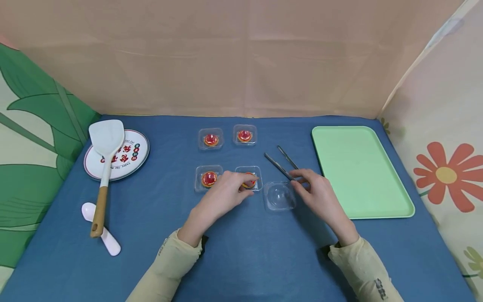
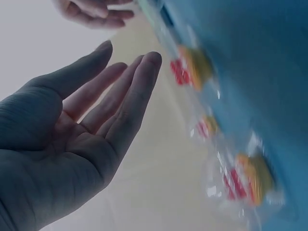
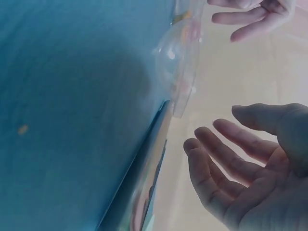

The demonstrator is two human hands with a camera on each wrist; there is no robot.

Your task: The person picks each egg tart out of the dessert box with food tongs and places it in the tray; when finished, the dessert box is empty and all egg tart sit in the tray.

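Observation:
Above the front right small tart [image 1: 248, 183], which sits in a clear plastic box [image 1: 257, 171], hangs my left hand [image 1: 225, 192]. The fingers hide part of that tart, and the left wrist view shows the hand [image 2: 91, 115] with nothing in its grasp. My right hand [image 1: 318, 195] hovers beside the metal tongs [image 1: 278, 165], fingers loosely bent. In the right wrist view a gap shows between the hand [image 3: 250, 178] and the tongs [image 3: 137, 185] on the cloth. Between both hands lies a clear domed lid [image 1: 279, 197].
Three more boxed tarts stand near: front left [image 1: 209, 179], back left [image 1: 211, 140] and back right [image 1: 244, 136]. A green tray [image 1: 362, 172] is at the right. At the left, a white spatula [image 1: 107, 140] lies across a printed plate [image 1: 132, 167] and a white spoon [image 1: 110, 243].

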